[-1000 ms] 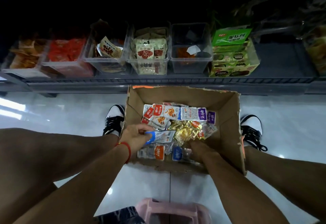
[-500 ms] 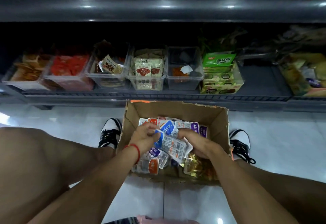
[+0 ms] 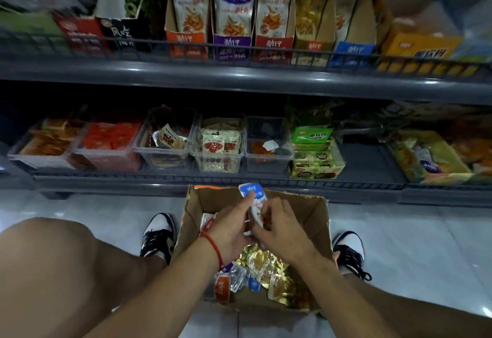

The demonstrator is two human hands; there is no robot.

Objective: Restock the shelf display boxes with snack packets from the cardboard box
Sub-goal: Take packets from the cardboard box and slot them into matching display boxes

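Sorting step: I hold 1 bunch of blue-topped packets (image 3: pixel 253 199) above the cardboard box (image 3: pixel 314 220), left hand (image 3: pixel 231 228) and right hand (image 3: pixel 279 227) both pinching it. Next, I judge, they go to the blue display box (image 3: pixel 351 51).
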